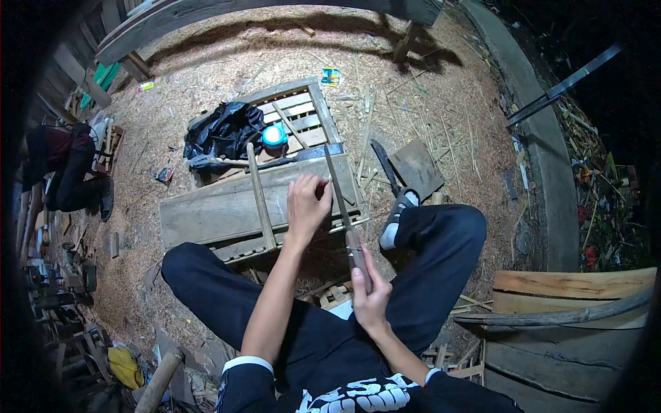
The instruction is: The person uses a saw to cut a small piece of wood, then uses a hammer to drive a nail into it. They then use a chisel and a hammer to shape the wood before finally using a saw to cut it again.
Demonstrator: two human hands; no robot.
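Observation:
My right hand (372, 296) is wrapped round the brown handle of a long, narrow blade (338, 186), which points away from me. My left hand (306, 203) is beside the blade, left of it, with its fingers bent and drawn together; whether a small thing is between them cannot be made out. Under the hands lies a wide wooden board (220, 213) on a slatted crate (320, 110). A wooden stick (259, 196) rests across the board. A black plastic bag (224, 134) and a turquoise round container (274, 135) lie on the crate behind.
A person (69, 165) crouches at the far left. A wooden bench (261, 8) crosses the top. Right of the crate are a dark blade (384, 165) and a square board (417, 167). Planks (551, 344) stand at the lower right.

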